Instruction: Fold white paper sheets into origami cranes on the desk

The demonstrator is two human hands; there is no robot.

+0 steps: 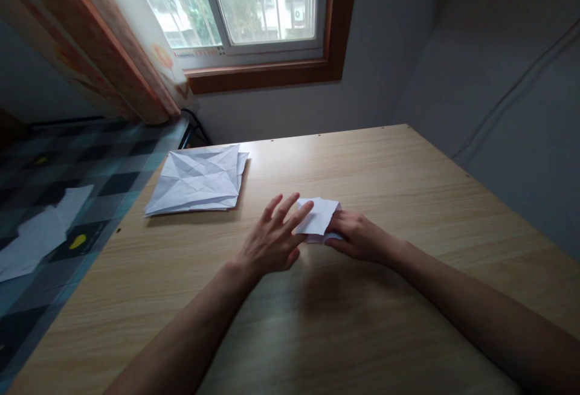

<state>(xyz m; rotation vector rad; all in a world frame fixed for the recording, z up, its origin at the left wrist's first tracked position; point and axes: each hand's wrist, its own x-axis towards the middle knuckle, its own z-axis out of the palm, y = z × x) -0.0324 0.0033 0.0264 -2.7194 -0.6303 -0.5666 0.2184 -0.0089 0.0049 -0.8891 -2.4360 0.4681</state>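
A small folded white paper (318,216) lies on the wooden table in front of me, its layers parted along the lower right side. My left hand (275,237) is at its left edge with fingers spread, the forefinger over the paper's edge and the thumb low beside it. From the right, my right hand (356,235) has its fingers tucked between the layers and its thumb near the lower layer. The upper flap hides those fingertips.
Creased white sheets (199,177) lie stacked at the table's far left. The table (408,189) ends at a window wall. To the left, more paper (38,238) rests on a checked cloth (104,159), below a curtain (99,32). A cable (516,84) runs along the right wall.
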